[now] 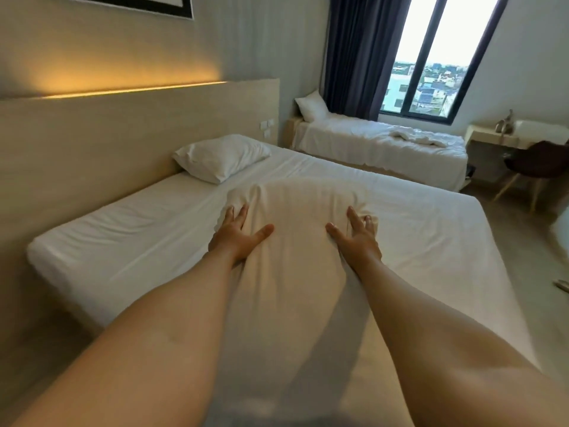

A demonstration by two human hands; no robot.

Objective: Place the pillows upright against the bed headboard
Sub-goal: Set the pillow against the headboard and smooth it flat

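I hold a white pillow [295, 211] out in front of me, above the white bed [129, 235]. My left hand [238, 234] grips the pillow's left side and my right hand [357, 237] grips its right side, fingers pressed into the fabric. A second white pillow [220, 160] lies flat on the far end of the bed, close to the pale wooden headboard [101, 140] that runs along the left. The lower part of the held pillow hangs between my forearms.
A daybed [378, 149] with another pillow [311, 107] and a crumpled sheet stands under the window [443, 57] with dark curtains. A desk [505, 134] and a dark chair [535, 167] stand at the right. Wall switches [267, 127] sit on the headboard's far end.
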